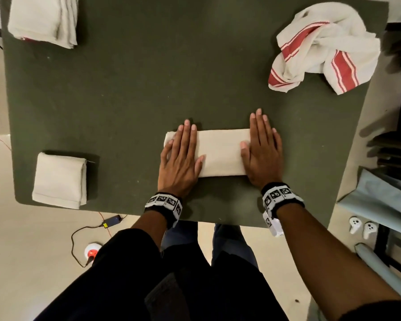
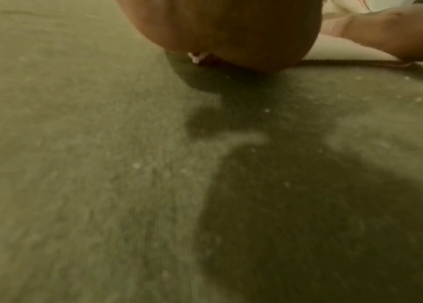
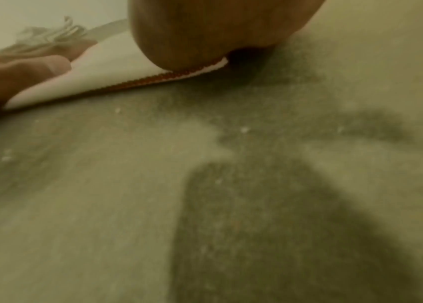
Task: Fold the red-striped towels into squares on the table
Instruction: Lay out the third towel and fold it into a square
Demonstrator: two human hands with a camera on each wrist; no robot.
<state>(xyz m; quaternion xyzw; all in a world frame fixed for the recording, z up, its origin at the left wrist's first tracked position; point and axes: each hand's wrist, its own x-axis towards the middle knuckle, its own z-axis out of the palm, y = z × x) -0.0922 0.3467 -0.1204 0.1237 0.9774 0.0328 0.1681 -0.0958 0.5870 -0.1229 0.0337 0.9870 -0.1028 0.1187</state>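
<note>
A cream towel folded into a long strip (image 1: 220, 151) lies on the dark green table (image 1: 137, 89) near its front edge. My left hand (image 1: 182, 156) lies flat on the strip's left end, fingers straight. My right hand (image 1: 263, 147) presses flat on the right end, fingertips reaching past the far edge. In the right wrist view the palm heel (image 3: 205, 34) sits on the towel (image 3: 106, 71), whose red edge shows. The left wrist view shows my palm heel (image 2: 231, 30) on the table, with the towel (image 2: 340, 49) beyond. A crumpled red-striped towel (image 1: 326, 47) lies at the far right.
A folded square towel (image 1: 59, 180) sits at the front left. A stack of folded towels (image 1: 43, 19) lies at the far left corner. On the floor are a cable with a phone (image 1: 112, 220) at left and two white controllers (image 1: 362, 227) at right.
</note>
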